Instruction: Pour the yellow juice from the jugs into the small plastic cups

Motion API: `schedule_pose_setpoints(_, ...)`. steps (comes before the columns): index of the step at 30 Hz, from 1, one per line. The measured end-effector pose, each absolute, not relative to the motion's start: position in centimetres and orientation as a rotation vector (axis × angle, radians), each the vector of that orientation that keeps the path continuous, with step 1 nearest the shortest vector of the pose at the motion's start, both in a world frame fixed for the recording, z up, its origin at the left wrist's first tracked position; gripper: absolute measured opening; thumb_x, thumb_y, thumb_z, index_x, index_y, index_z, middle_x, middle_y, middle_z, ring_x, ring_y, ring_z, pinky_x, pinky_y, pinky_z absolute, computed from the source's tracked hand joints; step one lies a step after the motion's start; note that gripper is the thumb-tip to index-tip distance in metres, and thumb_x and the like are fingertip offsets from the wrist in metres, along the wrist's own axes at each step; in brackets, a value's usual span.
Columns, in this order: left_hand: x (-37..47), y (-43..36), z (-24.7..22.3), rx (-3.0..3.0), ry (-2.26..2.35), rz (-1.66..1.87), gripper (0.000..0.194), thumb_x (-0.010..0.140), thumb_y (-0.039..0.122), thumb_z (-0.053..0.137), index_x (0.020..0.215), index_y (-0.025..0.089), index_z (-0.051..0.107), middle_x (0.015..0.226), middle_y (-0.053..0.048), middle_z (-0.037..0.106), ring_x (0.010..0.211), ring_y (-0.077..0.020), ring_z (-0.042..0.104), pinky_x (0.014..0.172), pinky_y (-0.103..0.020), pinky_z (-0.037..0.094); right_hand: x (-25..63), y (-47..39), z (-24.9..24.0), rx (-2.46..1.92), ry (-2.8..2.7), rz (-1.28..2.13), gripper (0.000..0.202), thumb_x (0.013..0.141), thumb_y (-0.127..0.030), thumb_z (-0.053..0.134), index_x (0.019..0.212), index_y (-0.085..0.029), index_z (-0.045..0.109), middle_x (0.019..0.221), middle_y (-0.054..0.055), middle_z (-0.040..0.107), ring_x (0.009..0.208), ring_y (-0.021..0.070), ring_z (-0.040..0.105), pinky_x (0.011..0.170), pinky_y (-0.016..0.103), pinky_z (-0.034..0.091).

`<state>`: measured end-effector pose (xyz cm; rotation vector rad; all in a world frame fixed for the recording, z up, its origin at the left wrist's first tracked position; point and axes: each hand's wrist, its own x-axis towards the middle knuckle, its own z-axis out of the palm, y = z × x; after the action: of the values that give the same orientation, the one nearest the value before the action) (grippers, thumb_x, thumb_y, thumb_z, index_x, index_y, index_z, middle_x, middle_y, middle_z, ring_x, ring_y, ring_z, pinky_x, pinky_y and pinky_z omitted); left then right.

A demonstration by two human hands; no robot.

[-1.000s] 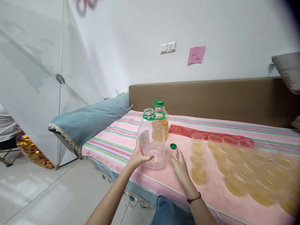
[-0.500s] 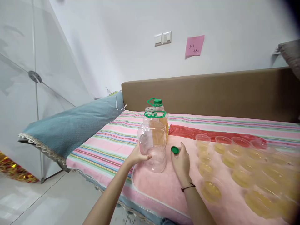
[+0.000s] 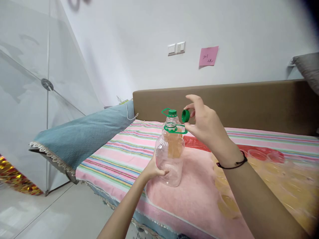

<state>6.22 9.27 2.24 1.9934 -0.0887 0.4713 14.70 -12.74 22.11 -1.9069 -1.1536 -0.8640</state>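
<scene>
An uncapped clear plastic jug (image 3: 171,172) with a green ring handle stands upright on the pink cloth. My left hand (image 3: 155,170) is wrapped around its lower left side. Between the thumb and fingers of my right hand (image 3: 203,121) is a green bottle cap (image 3: 185,116), its hollow underside turned toward the jug. The cap is held up to the right of the open neck, apart from it. Close behind stands a second jug (image 3: 172,113) with its green cap on; amber liquid shows through the front jug.
Several clear plastic cups (image 3: 228,202) of yellowish liquid crowd the right side, partly behind my right forearm. A red plastic sheet (image 3: 195,142) lies behind them. A brown headboard (image 3: 154,99) runs along the back, and a blue padded bed end (image 3: 82,129) rises at left.
My right hand has lifted the green cap from low beside the jug to the height of its neck, turning it on edge. My left hand stays on the jug. The view has shifted slightly.
</scene>
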Motion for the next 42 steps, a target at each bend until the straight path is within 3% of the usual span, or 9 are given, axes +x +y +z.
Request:
schedule_pose_setpoints(4, 6.0, 9.2, 2.4, 1.983, -0.114, 0.473, 0.104, 0.053, 0.034, 0.081, 0.142, 0.015, 0.031, 0.142, -0.019, 0.045, 0.137, -0.0396, 0.037, 0.117, -0.059, 0.024, 14.5, -11.2, 23.9, -2.11, -1.381, -0.658, 0.061, 0.072, -0.005, 0.056, 0.13, -0.014, 0.041, 0.107, 0.01, 0.068, 0.091, 0.0208, 0.063, 0.074, 0.03, 0.047)
schedule_pose_setpoints(9, 5.9, 9.3, 2.1, 1.957, -0.132, 0.495, 0.11, 0.054, 0.031, 0.081, 0.147, 0.016, 0.024, 0.148, -0.017, 0.04, 0.139, -0.0406, 0.034, 0.118, -0.057, 0.023, 15.6, -9.8, 26.0, -2.134, -1.549, -0.256, 0.058, 0.071, -0.007, 0.066, 0.124, -0.018, 0.047, 0.111, 0.008, 0.072, 0.087, 0.0166, 0.065, 0.065, 0.023, 0.045)
schedule_pose_setpoints(14, 6.0, 9.4, 1.7, 1.944, -0.148, 0.492, 0.112, 0.056, 0.032, 0.081, 0.149, 0.017, 0.02, 0.151, -0.017, 0.037, 0.139, -0.0393, 0.036, 0.118, -0.054, 0.026, 17.6, -8.7, 28.3, -2.071, -1.647, 0.173, 0.052, 0.071, -0.003, 0.064, 0.12, -0.02, 0.055, 0.107, 0.004, 0.075, 0.088, 0.0157, 0.069, 0.068, 0.024, 0.05)
schedule_pose_setpoints(19, 6.1, 9.3, 1.8, 1.954, -0.13, 0.494, 0.114, 0.054, 0.029, 0.08, 0.149, 0.017, 0.02, 0.152, -0.018, 0.034, 0.141, -0.0364, 0.033, 0.12, -0.054, 0.021, 19.1, -7.7, 29.7, -2.072, -1.792, 0.318, 0.05, 0.069, -0.008, 0.069, 0.118, -0.016, 0.064, 0.103, 0.003, 0.075, 0.091, 0.0169, 0.07, 0.071, 0.027, 0.052)
schedule_pose_setpoints(22, 6.0, 9.3, 1.9, 1.95, -0.124, 0.495, 0.116, 0.052, 0.031, 0.081, 0.149, 0.016, 0.02, 0.153, -0.017, 0.033, 0.142, -0.0379, 0.032, 0.12, -0.054, 0.021, 19.1, -7.4, 29.9, -2.119, -1.88, 0.243, 0.04, 0.068, -0.017, 0.075, 0.108, -0.02, 0.071, 0.101, 0.001, 0.075, 0.09, 0.0168, 0.069, 0.072, 0.027, 0.05)
schedule_pose_setpoints(25, 5.9, 9.3, 1.8, 1.942, -0.117, 0.5, 0.115, 0.053, 0.034, 0.082, 0.149, 0.016, 0.02, 0.152, -0.017, 0.034, 0.141, -0.0408, 0.031, 0.119, -0.053, 0.022, 18.0, -7.2, 29.6, -2.331, -1.863, 0.006, 0.023, 0.072, -0.039, 0.075, 0.084, -0.019, 0.076, 0.079, 0.001, 0.074, 0.073, 0.0169, 0.067, 0.064, 0.027, 0.047)
schedule_pose_setpoints(29, 5.9, 9.3, 1.6, 1.932, -0.106, 0.502, 0.118, 0.052, 0.035, 0.083, 0.149, 0.016, 0.02, 0.151, -0.018, 0.036, 0.141, -0.0402, 0.032, 0.119, -0.056, 0.021, 15.9, -6.4, 28.6, -2.539, -1.722, -0.294, 0.046, 0.08, -0.059, 0.064, 0.063, -0.016, 0.068, 0.057, 0.004, 0.062, 0.053, 0.0165, 0.059, 0.053, 0.028, 0.039)
schedule_pose_setpoints(36, 5.6, 9.4, 2.0, 1.904, -0.082, 0.489, 0.115, 0.052, 0.041, 0.084, 0.148, 0.017, 0.025, 0.149, -0.017, 0.041, 0.14, -0.0353, 0.036, 0.119, -0.054, 0.023, 14.2, -6.3, 27.6, -2.578, -1.56, -0.706, 0.062, 0.088, -0.07, 0.044, 0.071, -0.015, 0.068, 0.068, 0.01, 0.066, 0.068, 0.022, 0.065, 0.057, 0.028, 0.037)
schedule_pose_setpoints(42, 4.7, 9.2, 2.7, 1.88, -0.036, 0.442, 0.103, 0.056, 0.049, 0.084, 0.143, 0.017, 0.038, 0.141, -0.017, 0.051, 0.135, -0.0348, 0.045, 0.113, -0.054, 0.033, 9.3, -15.4, 24.4, -2.147, -1.271, -0.758, 0.062, 0.096, -0.065, 0.025, 0.096, -0.02, 0.068, 0.067, 0.002, 0.067, 0.059, 0.0171, 0.061, 0.054, 0.028, 0.034)
